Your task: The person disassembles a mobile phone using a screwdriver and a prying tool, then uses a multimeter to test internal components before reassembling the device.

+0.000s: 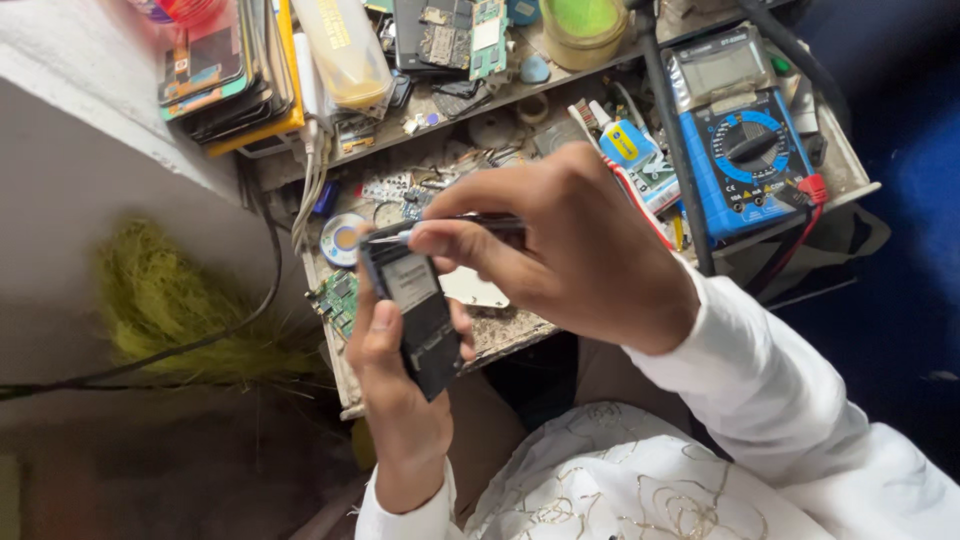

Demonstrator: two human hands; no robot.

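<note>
Left hand (400, 370) grips phone (415, 310); right hand (570, 240) pinches tool (440, 228) before multimeter (745, 145).

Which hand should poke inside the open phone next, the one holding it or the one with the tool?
Probably the right hand. It already grips the thin tool, whose tip sits at the top of the phone. The left hand is wrapped around the phone, keeping it steady.
</note>
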